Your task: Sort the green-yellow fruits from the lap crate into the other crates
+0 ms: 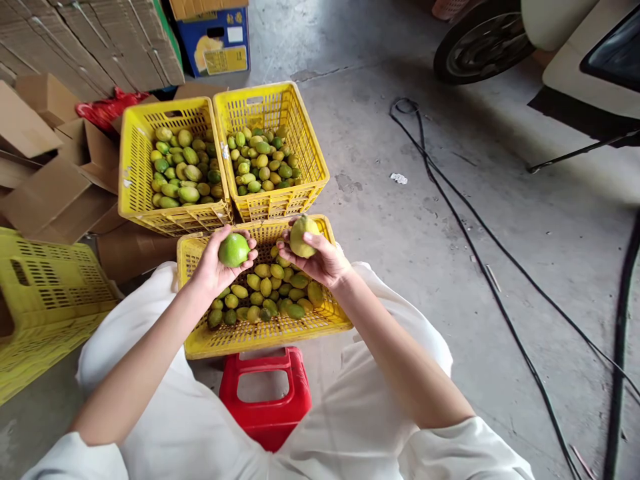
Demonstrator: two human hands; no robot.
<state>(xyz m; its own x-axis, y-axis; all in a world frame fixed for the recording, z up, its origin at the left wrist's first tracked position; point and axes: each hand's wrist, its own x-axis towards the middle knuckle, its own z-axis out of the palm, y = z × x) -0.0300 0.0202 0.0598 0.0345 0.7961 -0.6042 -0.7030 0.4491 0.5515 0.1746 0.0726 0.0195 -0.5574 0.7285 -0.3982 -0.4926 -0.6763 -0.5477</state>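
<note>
My left hand (216,267) holds a bright green lemon (233,249) above the near yellow crate (260,337). My right hand (320,261) grips a paler yellow-green lemon (302,235) over the same crate's far rim. That crate holds several green and yellowish lemons (270,293). Beyond it stand two more yellow crates side by side: the left crate (133,167) with larger green lemons, the right crate (305,143) with smaller mixed ones.
A red plastic stool (265,393) sits between my knees. An upturned yellow crate (45,300) lies at the left, with cardboard boxes (45,153) behind. Black cables (480,240) run across the concrete floor at the right; a vehicle wheel (480,43) is at the top right.
</note>
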